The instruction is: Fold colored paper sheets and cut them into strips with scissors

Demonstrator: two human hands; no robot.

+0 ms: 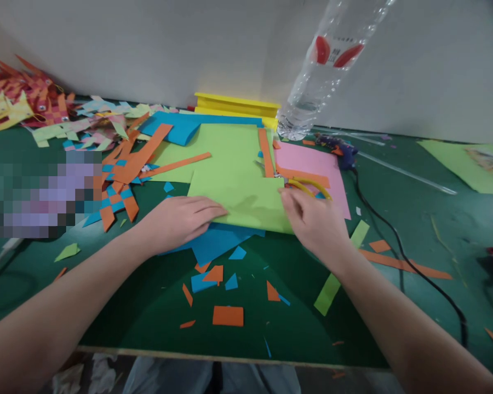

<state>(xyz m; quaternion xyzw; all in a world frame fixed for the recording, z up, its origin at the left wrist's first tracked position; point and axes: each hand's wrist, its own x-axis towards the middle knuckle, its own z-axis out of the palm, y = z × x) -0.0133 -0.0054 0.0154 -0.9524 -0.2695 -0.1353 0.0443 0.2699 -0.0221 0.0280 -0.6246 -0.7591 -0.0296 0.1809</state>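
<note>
My left hand (181,219) lies flat, fingers stretched out, on the near left edge of a light green paper sheet (238,175) and on blue paper (217,243) under it. My right hand (314,221) rests at the sheet's right edge with fingers loosely curled and slightly blurred. Just beyond its fingertips are yellow-handled scissors (310,187), lying on pink paper (312,164). I cannot tell whether the fingers touch the scissors.
Orange, blue and green paper scraps (228,316) litter the green table (156,306). Woven paper pieces (115,191) lie left, yellow paper (236,104) and a clear plastic bottle (324,71) at the back. A glue gun (340,150) with a black cord (398,251) lies right.
</note>
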